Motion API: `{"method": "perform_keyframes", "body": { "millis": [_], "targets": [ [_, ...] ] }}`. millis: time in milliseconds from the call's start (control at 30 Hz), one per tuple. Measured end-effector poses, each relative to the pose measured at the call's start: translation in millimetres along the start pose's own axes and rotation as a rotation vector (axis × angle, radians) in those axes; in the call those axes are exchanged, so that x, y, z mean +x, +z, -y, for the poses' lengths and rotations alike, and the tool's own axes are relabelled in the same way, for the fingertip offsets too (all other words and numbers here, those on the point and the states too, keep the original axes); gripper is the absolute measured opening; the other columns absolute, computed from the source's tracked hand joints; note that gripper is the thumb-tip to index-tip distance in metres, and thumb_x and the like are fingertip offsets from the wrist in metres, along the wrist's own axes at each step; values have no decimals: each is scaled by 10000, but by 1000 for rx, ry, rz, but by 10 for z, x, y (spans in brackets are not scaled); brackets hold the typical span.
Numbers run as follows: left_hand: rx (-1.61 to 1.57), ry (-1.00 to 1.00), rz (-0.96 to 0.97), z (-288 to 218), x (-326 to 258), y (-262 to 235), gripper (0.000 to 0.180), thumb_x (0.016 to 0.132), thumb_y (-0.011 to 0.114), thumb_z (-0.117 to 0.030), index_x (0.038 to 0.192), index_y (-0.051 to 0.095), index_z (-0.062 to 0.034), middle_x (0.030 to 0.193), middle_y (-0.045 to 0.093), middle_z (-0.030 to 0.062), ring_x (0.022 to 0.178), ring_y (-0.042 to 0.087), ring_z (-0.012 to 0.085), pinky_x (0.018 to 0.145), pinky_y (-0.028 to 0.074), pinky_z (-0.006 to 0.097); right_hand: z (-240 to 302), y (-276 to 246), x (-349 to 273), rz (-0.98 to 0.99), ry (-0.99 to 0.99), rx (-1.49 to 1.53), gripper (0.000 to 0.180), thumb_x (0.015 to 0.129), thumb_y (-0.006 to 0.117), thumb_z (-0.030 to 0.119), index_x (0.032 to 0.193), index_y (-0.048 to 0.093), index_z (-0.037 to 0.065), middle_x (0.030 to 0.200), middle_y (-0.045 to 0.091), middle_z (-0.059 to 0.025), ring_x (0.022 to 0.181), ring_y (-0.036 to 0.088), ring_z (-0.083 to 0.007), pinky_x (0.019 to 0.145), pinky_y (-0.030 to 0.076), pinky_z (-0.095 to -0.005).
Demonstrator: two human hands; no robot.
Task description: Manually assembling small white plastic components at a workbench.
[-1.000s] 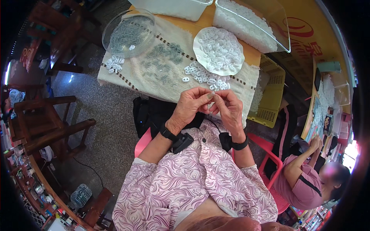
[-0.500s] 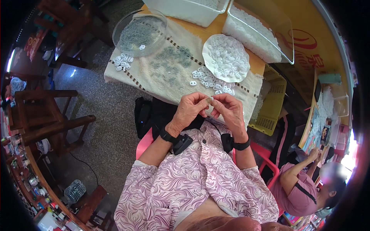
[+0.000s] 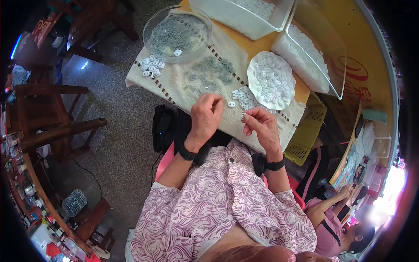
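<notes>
so a small white plastic piece [image 3: 243, 114] was being pinched between thumb and forefinger of the right hand [image 3: 263, 125], held up just over the near edge of a beige woven cloth [image 3: 174, 85] on the yellow-brown wooden counter [image 3: 262, 45]. the left hand [image 3: 208, 114] was held well apart from it, fingers curled together near a loose heap of tiny grey slivers [image 3: 214, 70]; whether anything was gripped there couldn't be told. more white oval two-holed pieces [image 3: 246, 97] were heaped beside a white scalloped dish [image 3: 278, 107].

handling-wise, the pinched bit was judged to be super light, stiff and kinda slick, so easily dropped but not easily broken. best held by its outer edges, tbh, with the holes left uncovered. as for writing, big red lettering [image 3: 355, 70] could be seen on a yellow-orange panel [image 3: 360, 39] off to the right; no labels could be made out on the pieces.
</notes>
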State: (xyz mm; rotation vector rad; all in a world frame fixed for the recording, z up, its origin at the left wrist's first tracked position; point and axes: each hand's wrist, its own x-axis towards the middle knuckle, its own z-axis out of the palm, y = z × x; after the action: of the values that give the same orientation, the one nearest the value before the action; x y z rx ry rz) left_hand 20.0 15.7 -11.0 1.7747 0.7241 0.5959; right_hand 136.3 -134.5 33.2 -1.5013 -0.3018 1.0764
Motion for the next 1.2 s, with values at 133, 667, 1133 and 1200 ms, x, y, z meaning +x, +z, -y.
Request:
{"method": "perform_keyframes", "body": {
  "millis": [133,667,1133,1200],
  "targets": [
    [402,167,-142,26,187,-37,105,768,666,-82,826,587,-45,802,543,118,734,582,308,626,474,412,24,-14,93,-17,4,-29,135,886,624,97,950,612,-21,785,638,-52,598,604,-94,515,481,-214],
    [616,18,-84,-40,233,-6,109,790,655,-96,839,577,-38,864,549,137,839,583,342,683,483,434,59,-62,187,-9,23,-38,140,883,633,95,959,619,-21,767,630,-34,602,608,-85,515,486,-206],
    [-87,80,-66,-67,-48,77,111,831,644,-7,921,580,-9,823,615,90,695,626,208,613,505,306,-60,-114,23,-23,-82,-27,135,882,638,95,958,624,-16,703,628,-39,588,597,-81,523,483,-209],
    [-358,-166,26,-116,-58,86,116,849,653,-23,938,584,5,816,634,68,662,637,155,606,514,269,-45,-113,-10,-27,-83,-20,133,884,637,95,960,625,-14,700,628,-39,588,597,-81,524,482,-209]
  ]
}}
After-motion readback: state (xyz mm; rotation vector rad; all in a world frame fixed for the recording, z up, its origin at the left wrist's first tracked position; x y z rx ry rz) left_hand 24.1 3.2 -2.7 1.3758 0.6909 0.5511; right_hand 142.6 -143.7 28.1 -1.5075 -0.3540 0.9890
